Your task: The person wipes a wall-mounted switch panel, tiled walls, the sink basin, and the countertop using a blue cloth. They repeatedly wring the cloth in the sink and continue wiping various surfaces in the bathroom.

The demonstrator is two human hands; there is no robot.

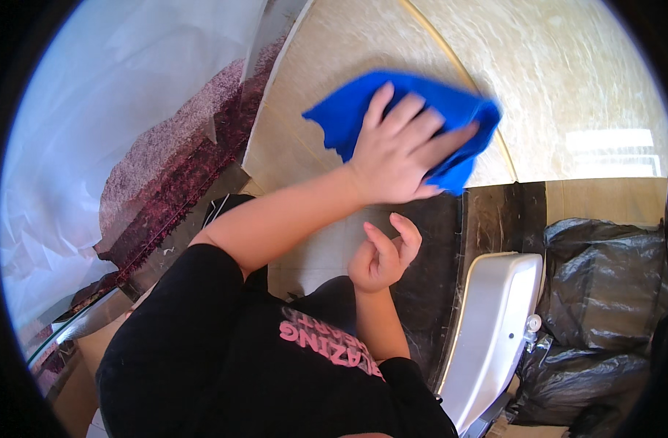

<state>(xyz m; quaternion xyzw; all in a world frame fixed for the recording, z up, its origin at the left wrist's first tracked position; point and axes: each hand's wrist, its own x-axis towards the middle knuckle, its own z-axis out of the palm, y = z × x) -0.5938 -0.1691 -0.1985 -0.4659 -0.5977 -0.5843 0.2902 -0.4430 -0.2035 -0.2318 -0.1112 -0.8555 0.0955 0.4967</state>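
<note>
A blue cloth (347,117) lies spread against a glossy marble-patterned wall panel (558,71), across a curved gold-coloured strip (440,38). My left hand (402,148) presses on the cloth with fingers spread, and the cloth is bunched near its index finger and thumb. The hand is slightly blurred. Below it, my right hand (386,254) is raised in front of my body, palm partly towards me, its fingers loosely bent and apart. It holds nothing and does not touch the cloth.
A white washbasin (490,339) with a metal fitting (532,324) stands at lower right, beside black plastic sheeting (602,279). Translucent plastic sheeting (120,71) and a purple-pink patterned surface (169,159) fill the left side. A dark panel (429,284) runs beside my right hand.
</note>
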